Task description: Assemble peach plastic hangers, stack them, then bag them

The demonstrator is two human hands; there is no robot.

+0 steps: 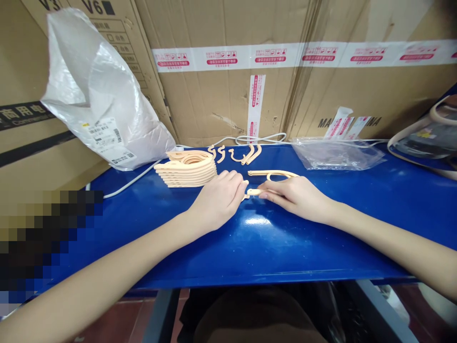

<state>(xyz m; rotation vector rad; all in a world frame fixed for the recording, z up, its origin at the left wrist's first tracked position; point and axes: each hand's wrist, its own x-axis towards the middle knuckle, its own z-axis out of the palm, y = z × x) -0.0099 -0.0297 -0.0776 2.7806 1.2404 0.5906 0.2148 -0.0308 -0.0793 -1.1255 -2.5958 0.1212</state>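
My left hand [220, 199] is closed around a cream plastic piece [245, 196], mostly hidden by the fingers. My right hand [303, 199] pinches a cream plastic hanger arm [253, 192], its end close to the piece in my left hand; whether they touch is hard to tell. Just beyond my right hand another cream hanger arm [262, 173] with a curved loop lies on the table. Left of my left hand sits a neat stack of cream hanger pieces [189, 174]. Farther back are several small curved hooks [221, 153], some apart and some side by side.
A blue table [200, 257] carries everything. At the back left leans a white plastic bag [103, 105]. A clear bag [335, 155] lies at the back right, near a transparent-sided bag [424, 138]. White cable [135, 181] runs along the back before large cardboard boxes [214, 100].
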